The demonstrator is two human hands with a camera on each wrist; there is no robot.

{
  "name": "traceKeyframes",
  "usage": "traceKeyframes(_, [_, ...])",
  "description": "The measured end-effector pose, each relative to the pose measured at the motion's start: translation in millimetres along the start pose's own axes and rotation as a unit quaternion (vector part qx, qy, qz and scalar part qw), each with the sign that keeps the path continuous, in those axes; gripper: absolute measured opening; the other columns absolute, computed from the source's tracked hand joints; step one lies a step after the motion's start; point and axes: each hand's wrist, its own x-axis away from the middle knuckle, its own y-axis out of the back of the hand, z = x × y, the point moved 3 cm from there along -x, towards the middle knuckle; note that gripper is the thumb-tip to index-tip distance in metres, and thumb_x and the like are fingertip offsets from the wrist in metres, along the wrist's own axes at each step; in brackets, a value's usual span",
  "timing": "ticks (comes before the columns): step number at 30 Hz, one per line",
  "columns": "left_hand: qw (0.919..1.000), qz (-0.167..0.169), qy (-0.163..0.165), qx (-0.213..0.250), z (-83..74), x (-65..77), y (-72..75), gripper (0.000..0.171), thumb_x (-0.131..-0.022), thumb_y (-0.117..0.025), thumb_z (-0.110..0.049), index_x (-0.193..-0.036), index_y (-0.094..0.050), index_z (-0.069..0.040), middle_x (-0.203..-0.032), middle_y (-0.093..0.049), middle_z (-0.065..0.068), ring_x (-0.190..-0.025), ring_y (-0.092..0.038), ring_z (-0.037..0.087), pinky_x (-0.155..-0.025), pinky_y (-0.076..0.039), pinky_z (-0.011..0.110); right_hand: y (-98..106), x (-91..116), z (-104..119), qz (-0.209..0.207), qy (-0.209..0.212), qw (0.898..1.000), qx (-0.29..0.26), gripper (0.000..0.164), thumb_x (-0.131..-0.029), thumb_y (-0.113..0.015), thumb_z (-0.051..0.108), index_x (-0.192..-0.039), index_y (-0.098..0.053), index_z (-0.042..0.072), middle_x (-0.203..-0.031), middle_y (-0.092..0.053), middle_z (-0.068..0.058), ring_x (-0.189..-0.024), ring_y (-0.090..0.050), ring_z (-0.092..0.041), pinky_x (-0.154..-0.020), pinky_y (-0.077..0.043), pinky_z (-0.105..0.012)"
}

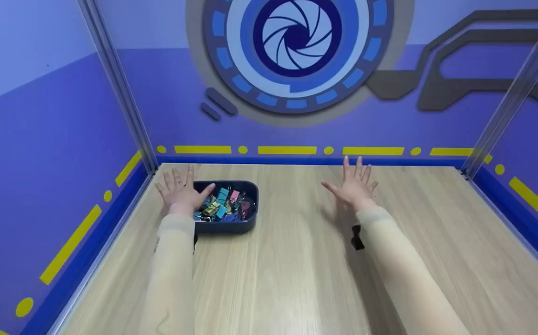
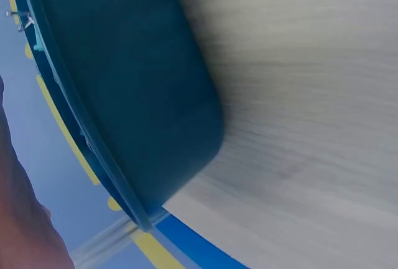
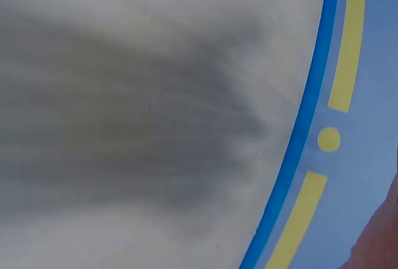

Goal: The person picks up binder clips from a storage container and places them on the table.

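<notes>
A dark blue rectangular tray [image 1: 231, 228] stands on the left part of the table, holding a heap of colourful binder clips [image 1: 222, 204] in teal, pink, gold and blue. My left hand [image 1: 182, 190] is spread over the tray's left side and hides that edge; its thumb points across the clips, and nothing is in it. In the left wrist view the side wall of the tray [image 2: 130, 82] fills the upper left. My right hand [image 1: 353, 188] is spread above the table to the right, apart from the tray and holding nothing. Only a sliver of the right hand [image 3: 376, 238] shows in the right wrist view.
The wood-grain table [image 1: 292, 274] is bounded by a blue back wall [image 1: 166, 107] with yellow marks and by side walls. Metal posts [image 1: 120, 79] rise at both back corners. A soft shadow [image 3: 155, 113] lies on the tabletop beneath the right hand.
</notes>
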Motion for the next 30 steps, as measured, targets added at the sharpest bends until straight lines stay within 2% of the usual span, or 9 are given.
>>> traceKeyframes(7, [0.9977, -0.003, 0.052, 0.045, 21.7, 5.8, -1.5, 0.104, -0.093, -0.026, -0.082, -0.164, 0.008, -0.013, -0.166, 0.018, 0.029, -0.153, 0.023, 0.048, -0.115, 0.022, 0.068, -19, 9, 31, 0.036, -0.006, 0.995, -0.091, 0.112, -0.091, -0.048, 0.077, -0.162, 0.016, 0.021, -0.168, 0.026, -0.017, -0.154, 0.018, -0.050, -0.116, 0.003, -0.076])
traceKeyframes(11, [0.9906, -0.003, 0.092, 0.101, 32.6, 11.1, -1.7, 0.105, -0.097, -0.023, -0.078, -0.162, 0.009, -0.002, -0.166, 0.011, 0.033, -0.155, 0.017, 0.049, -0.117, 0.021, 0.066, -36, 16, 55, 0.073, -0.002, 0.984, -0.162, 0.107, -0.095, -0.045, 0.074, -0.163, 0.014, 0.017, -0.170, 0.017, -0.021, -0.156, 0.009, -0.049, -0.121, -0.004, -0.069])
traceKeyframes(13, [0.9853, -0.002, 0.117, 0.124, 37.5, 13.4, -0.5, 0.104, -0.099, -0.022, -0.075, -0.160, 0.007, 0.004, -0.165, 0.004, 0.036, -0.155, 0.010, 0.051, -0.120, 0.015, 0.066, -45, 20, 68, 0.090, -0.001, 0.974, -0.207, 0.103, -0.097, -0.043, 0.071, -0.164, 0.010, 0.014, -0.171, 0.013, -0.021, -0.158, 0.006, -0.046, -0.124, -0.005, -0.064])
traceKeyframes(16, [0.9756, 0.001, 0.154, 0.156, 43.7, 15.4, 1.4, 0.101, -0.101, -0.019, -0.070, -0.158, -0.001, 0.012, -0.163, -0.014, 0.039, -0.154, -0.007, 0.053, -0.124, -0.001, 0.064, -57, 28, 88, 0.108, -0.007, 0.955, -0.275, 0.096, -0.100, -0.043, 0.066, -0.164, 0.004, 0.012, -0.172, 0.005, -0.018, -0.160, 0.000, -0.039, -0.127, -0.007, -0.057])
traceKeyframes(20, [0.9628, 0.015, 0.178, 0.202, 48.8, 17.2, 1.9, 0.095, -0.103, -0.016, -0.065, -0.152, -0.025, 0.016, -0.155, -0.035, 0.037, -0.145, -0.032, 0.053, -0.120, -0.022, 0.062, -74, 36, 112, 0.105, -0.020, 0.933, -0.344, 0.086, -0.104, -0.043, 0.058, -0.164, -0.008, 0.009, -0.171, -0.011, -0.018, -0.159, -0.013, -0.037, -0.127, -0.015, -0.054])
traceKeyframes(24, [0.9605, 0.022, 0.170, 0.220, 50.4, 17.8, 0.7, 0.084, -0.106, -0.015, -0.057, -0.145, -0.045, 0.011, -0.151, -0.046, 0.032, -0.139, -0.045, 0.050, -0.113, -0.037, 0.060, -90, 42, 134, 0.090, -0.024, 0.911, -0.401, 0.075, -0.106, -0.045, 0.045, -0.161, -0.019, 0.001, -0.167, -0.025, -0.023, -0.154, -0.029, -0.039, -0.123, -0.028, -0.051])
traceKeyframes(27, [0.9614, 0.017, 0.157, 0.225, 52.3, 17.8, -2.0, 0.076, -0.108, -0.016, -0.050, -0.142, -0.050, 0.009, -0.149, -0.048, 0.032, -0.138, -0.048, 0.048, -0.110, -0.042, 0.059, -100, 46, 149, 0.092, -0.029, 0.893, -0.439, 0.070, -0.107, -0.046, 0.038, -0.158, -0.023, -0.005, -0.163, -0.031, -0.026, -0.148, -0.039, -0.040, -0.119, -0.036, -0.048])
traceKeyframes(30, [0.9616, 0.004, 0.146, 0.232, 55.2, 17.0, -6.2, 0.072, -0.109, -0.018, -0.045, -0.140, -0.051, 0.011, -0.148, -0.048, 0.033, -0.137, -0.048, 0.049, -0.110, -0.042, 0.058, -108, 52, 163, 0.102, -0.036, 0.873, -0.475, 0.066, -0.108, -0.046, 0.030, -0.157, -0.024, -0.009, -0.161, -0.033, -0.030, -0.145, -0.043, -0.042, -0.116, -0.041, -0.047])
